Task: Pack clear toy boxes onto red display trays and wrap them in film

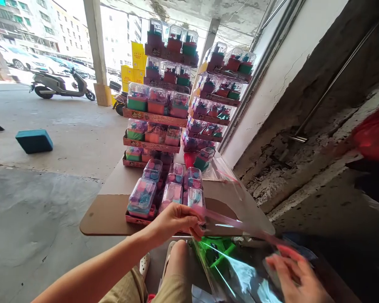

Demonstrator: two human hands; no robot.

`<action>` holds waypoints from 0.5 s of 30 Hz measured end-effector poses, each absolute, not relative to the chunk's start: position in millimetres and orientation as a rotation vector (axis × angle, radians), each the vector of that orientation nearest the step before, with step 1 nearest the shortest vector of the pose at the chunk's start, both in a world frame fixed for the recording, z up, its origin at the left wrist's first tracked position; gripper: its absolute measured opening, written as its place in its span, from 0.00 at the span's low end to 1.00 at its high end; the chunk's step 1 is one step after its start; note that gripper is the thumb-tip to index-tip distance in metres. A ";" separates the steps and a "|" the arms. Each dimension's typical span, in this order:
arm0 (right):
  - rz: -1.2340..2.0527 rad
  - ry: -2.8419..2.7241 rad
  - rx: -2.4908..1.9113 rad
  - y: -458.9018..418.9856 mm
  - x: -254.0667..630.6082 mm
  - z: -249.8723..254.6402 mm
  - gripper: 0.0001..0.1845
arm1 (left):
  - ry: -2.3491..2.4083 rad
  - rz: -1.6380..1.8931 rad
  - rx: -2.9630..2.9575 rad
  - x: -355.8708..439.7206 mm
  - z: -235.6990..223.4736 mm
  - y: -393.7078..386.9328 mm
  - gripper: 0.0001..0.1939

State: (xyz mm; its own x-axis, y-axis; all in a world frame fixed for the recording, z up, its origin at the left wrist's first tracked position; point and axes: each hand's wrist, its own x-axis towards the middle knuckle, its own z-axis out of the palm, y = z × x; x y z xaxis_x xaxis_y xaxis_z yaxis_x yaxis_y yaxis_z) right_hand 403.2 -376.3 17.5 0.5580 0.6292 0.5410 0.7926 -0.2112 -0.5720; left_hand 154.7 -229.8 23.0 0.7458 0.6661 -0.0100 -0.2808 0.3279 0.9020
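Note:
My left hand point(186, 219) is closed in a pinch on the edge of a sheet of clear plastic film point(240, 269), just in front of the table. The film stretches right and down to my right hand point(295, 269), which is somewhat blurred, its fingers curled at the film's other end. Just beyond my left hand sits a display tray point(135, 219) of small clear-lidded toy boxes point(142, 193), pink, purple and teal, in rows. Part of the tray's front is hidden by my left hand. A green object point(217, 248) shows through the film below the table edge.
Stacked trays of boxes point(154, 120) rise at the table's back, beside a second stack point(213, 109). One loose box point(204, 158) leans near more plastic. The brown table point(104, 214) has a rounded front edge. A rough wall point(290, 176) stands right; a scooter point(63, 84) is parked left.

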 end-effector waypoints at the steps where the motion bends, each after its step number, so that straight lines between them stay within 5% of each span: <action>1: -0.406 -1.223 -1.950 -370.8 405.9 13.4 0.28 | 0.449 0.663 1.113 156.9 23.1 -231.9 0.19; 5: -0.787 -1.613 -1.647 -352.8 383.1 12.7 0.21 | 0.526 0.702 1.309 166.0 22.9 -241.0 0.11; 15: -0.313 -1.949 -1.216 -302.9 312.0 29.6 0.10 | 0.635 0.621 1.587 155.0 19.7 -229.2 0.11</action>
State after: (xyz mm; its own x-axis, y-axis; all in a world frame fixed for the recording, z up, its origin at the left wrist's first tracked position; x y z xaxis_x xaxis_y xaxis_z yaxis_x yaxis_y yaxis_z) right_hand 312.0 -302.9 29.6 -0.2176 0.6413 0.7358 0.8396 0.5074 -0.1939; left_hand 155.0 -229.2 19.7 0.7030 0.7105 0.0321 0.0487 -0.0931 0.9945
